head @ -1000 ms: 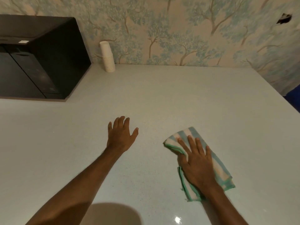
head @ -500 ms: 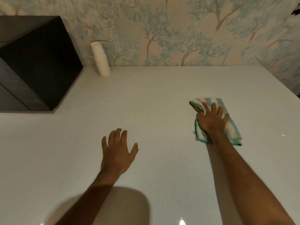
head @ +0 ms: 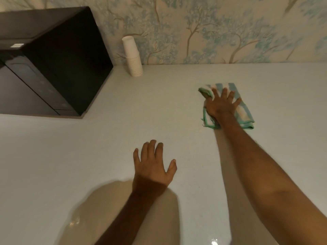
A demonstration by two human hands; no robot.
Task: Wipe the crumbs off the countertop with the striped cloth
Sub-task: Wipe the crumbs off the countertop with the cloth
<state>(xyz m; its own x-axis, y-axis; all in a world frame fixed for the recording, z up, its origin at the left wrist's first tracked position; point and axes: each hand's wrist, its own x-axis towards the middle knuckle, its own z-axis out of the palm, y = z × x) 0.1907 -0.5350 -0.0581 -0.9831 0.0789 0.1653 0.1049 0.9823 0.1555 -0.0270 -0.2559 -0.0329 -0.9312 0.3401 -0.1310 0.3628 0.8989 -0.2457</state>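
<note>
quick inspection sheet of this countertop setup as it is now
surface: pale countertop, glossy near the front edge; crumbs too small to tell
job's things: striped cloth folded, flat on the counter toward the back right
clutter: stack of white cups by the wall; black appliance at back left
grippers: right hand pressed flat on the cloth, fingers spread; left hand open, palm down, holding nothing
cables: nothing seen
surroundings: tree-pattern wallpaper behind the counter
</note>
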